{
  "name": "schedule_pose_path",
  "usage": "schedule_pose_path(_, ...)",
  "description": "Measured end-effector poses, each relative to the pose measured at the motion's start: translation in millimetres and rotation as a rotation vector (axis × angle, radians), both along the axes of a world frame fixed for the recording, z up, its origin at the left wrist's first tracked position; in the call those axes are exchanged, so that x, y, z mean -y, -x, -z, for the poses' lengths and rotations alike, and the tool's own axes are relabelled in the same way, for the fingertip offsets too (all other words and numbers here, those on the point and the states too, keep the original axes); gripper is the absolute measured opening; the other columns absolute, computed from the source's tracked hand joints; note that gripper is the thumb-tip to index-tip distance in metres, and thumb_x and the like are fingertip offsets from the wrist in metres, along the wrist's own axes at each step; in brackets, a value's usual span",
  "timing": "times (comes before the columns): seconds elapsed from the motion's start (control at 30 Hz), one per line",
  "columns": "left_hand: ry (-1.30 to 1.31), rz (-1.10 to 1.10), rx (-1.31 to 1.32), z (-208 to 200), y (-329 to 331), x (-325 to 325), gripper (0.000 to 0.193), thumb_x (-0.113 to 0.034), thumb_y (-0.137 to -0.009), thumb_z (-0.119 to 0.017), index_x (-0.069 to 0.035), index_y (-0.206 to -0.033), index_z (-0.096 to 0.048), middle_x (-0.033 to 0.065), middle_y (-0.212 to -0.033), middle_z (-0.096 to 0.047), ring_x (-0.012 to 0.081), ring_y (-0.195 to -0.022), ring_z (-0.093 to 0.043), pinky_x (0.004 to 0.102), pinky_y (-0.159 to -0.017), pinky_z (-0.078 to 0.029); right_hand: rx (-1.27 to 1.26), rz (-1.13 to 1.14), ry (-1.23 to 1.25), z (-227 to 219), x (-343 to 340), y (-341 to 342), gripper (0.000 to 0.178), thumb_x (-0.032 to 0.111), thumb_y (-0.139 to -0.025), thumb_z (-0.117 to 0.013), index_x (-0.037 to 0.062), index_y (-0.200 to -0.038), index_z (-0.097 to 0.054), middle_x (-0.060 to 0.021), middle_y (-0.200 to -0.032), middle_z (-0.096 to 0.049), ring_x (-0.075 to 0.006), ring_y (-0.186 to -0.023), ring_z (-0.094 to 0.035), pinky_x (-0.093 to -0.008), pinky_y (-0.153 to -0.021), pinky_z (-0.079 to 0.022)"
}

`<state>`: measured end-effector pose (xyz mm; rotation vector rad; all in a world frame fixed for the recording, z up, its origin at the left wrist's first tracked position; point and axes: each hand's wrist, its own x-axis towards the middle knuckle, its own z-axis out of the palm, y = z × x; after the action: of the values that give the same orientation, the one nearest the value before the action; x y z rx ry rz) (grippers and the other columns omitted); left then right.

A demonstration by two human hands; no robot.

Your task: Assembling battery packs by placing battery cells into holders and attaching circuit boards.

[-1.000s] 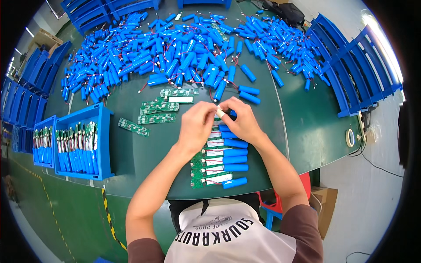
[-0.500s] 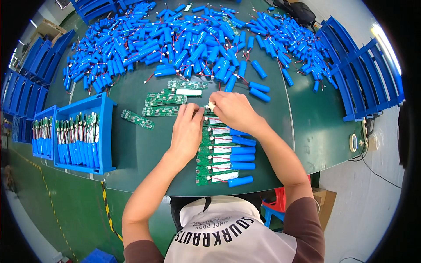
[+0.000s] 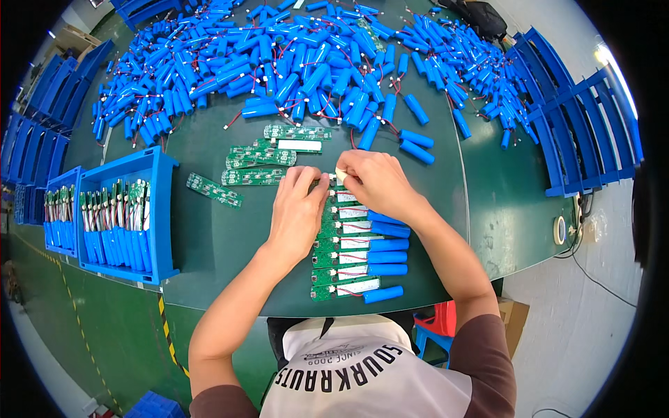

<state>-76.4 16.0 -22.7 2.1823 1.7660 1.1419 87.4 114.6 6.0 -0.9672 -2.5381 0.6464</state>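
A column of green circuit boards lies on the table, several wired to blue cylindrical batteries at their right. At the column's far end, my left hand has its fingers closed on the left end of a circuit board. My right hand pinches close beside it, over the same board. A pale yellowish cover shows at a right fingertip. Whatever the right fingers grip is hidden beneath them. White pads show on the boards, with red wires running to the batteries.
Loose circuit boards lie left of my hands. A big heap of blue batteries spreads across the far table. Blue trays of wired boards stand at left; empty-looking blue racks rise at right, near a tape roll.
The view has shifted slightly. My right hand has turned a little, its fingertips drawing nearer the left fingertips at the far board. The boards and batteries keep their arrangement.
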Motion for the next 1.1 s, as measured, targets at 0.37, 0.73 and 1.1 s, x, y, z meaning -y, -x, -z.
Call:
schedule_pose_path(0.37,0.035,0.044,0.019,0,5,-2,0.026,0.002,-0.081,-0.070,0.003,-0.108,-0.070,0.0072,-0.104,-0.057,0.0269,-0.102,-0.055,0.0405,-0.084,-0.049,-0.014,-0.068,-0.018,3,-5,-2,0.010,0.005,-0.086,-0.058,0.0047,-0.095,-0.061,-0.0137,-0.088,-0.066,-0.0387,-0.082,-0.065,-0.0496,-0.066,-0.049)
schedule_pose_path(0.73,0.058,0.041,0.069,2,6,-3,0.024,0.003,-0.081,-0.070,0.003,-0.104,-0.070,0.0072,-0.100,-0.056,0.0266,-0.101,-0.056,0.0410,-0.084,-0.049,0.099,-0.040,-0.214,3,7,6,0.011,0.003,-0.083,-0.060,0.0060,-0.093,-0.059,-0.0115,-0.085,-0.064,-0.0354,-0.080,-0.065,-0.0468,-0.064,-0.049)
schedule_pose_path(1.1,0.054,0.043,0.108,0,6,-3,0.021,0.004,-0.081,-0.070,0.002,-0.102,-0.072,0.0080,-0.098,-0.057,0.0274,-0.097,-0.056,0.0405,-0.080,-0.050,-0.021,0.009,-0.049,7,6,1,0.013,0.004,-0.082,-0.062,0.0032,-0.095,-0.058,-0.0118,-0.087,-0.065,-0.0342,-0.076,-0.065,-0.0473,-0.063,-0.048)
